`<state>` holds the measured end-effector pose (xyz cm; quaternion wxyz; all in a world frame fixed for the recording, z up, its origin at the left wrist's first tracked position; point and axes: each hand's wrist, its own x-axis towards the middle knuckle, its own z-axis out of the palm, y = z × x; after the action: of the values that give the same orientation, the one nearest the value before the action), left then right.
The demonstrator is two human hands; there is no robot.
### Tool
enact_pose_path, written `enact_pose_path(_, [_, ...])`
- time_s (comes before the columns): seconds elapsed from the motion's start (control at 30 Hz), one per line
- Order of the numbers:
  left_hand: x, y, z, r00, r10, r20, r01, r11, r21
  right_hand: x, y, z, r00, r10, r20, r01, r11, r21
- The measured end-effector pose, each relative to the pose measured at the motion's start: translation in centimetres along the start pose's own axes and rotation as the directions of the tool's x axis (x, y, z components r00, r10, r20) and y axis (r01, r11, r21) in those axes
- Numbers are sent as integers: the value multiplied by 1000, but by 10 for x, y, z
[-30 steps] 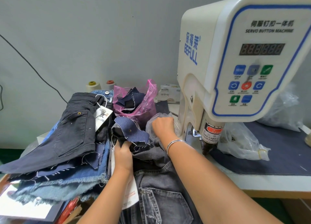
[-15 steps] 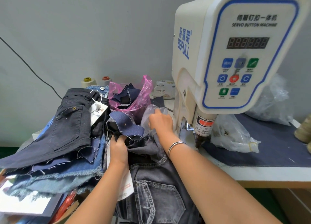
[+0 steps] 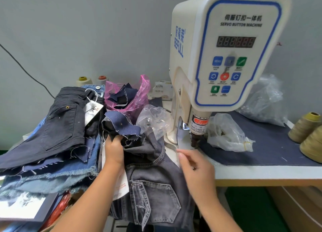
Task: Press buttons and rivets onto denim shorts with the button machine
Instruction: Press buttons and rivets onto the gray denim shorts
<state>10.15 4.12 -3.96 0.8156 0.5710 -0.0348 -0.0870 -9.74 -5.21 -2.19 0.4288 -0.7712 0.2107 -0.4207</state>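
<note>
Soft, even light; slight motion blur, wide-angle edge bowing.

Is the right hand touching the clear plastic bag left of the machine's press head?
Apart. The head view shows the right hand below the clear plastic bag, with grey denim shorts between them.

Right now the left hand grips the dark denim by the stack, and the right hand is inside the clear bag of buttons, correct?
Not quite. The left hand does grip the dark denim, but the head view shows the right hand out of the clear bag, near the machine's press head.
</note>
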Motion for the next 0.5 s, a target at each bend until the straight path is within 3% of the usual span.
enact_pose_path(0.1, [2,-2,-1,1000,-5,-5,5,1000,9,6,20,-32,967,255,-31,-251,964,83])
enact_pose_path(0.23, [3,-3,0,1000,4,-16,-4,1000,2,25,32,-48,868,492,63,-484,812,325])
enact_pose_path(0.37, [5,-5,-1,1000,11,-17,-11,1000,22,35,34,-51,822,550,147,-554,713,430])
enact_pose_path(0.5, [9,-6,-1,999,32,-9,-32,999,37,38,33,-51,838,508,199,-545,790,279])
